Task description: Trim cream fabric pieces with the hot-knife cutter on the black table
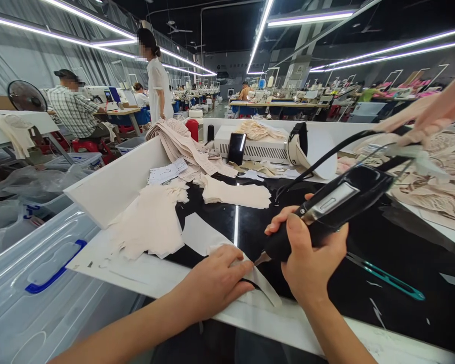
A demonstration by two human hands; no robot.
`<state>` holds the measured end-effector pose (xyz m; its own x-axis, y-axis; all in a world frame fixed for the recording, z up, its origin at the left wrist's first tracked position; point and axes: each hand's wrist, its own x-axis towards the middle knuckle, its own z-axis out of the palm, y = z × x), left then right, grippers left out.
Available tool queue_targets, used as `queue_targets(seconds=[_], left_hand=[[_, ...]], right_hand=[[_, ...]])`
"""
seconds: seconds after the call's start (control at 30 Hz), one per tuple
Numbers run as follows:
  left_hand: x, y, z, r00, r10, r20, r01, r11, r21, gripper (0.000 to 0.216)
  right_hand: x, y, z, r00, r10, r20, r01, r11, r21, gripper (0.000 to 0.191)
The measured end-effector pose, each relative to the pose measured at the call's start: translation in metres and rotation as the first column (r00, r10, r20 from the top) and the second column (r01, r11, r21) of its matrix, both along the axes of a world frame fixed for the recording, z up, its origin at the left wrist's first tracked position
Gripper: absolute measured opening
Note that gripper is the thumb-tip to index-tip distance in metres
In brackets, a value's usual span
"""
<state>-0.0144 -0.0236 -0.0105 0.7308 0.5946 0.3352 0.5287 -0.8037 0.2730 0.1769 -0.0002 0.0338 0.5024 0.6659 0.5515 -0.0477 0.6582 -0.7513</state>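
Note:
My left hand [222,280] is low in the middle, its fingers bent and pressed together on a white fabric piece [199,232] near the front table edge. The narrow end of that piece reaches right, past my fingertips. My right hand [314,253] is wrapped round a black corded cutting tool [337,202] with a metal plate on its side. The tool's flat metal tip [262,259] points down-left and is at the fabric's edge, close to my left fingertips. Whether the tip touches the fabric, I cannot tell.
Stacked cream fabric pieces [151,217] lie left, another stack [237,193] behind. Teal-handled tweezers [390,278] lie right on the black tabletop [402,242]. A phone [237,148] leans on a white box [227,139]. Another person's hand [436,111] appears upper right. Plastic bins [41,288] stand left.

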Motion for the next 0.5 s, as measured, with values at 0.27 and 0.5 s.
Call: queue_targets(seconds=[0.27, 0.5], left_hand=[[-0.004, -0.003, -0.006, 0.999, -0.026, -0.046, 0.029, 0.997, 0.071, 0.035], [-0.001, -0.003, -0.006, 0.998, -0.047, -0.042, 0.050, 0.995, 0.089, 0.039]], right_hand=[[0.001, 0.006, 0.004, 0.999, 0.008, -0.048, -0.008, 1.000, 0.006, 0.046], [-0.004, 0.016, 0.007, 0.995, 0.050, -0.086, -0.048, 0.999, 0.023, 0.048]])
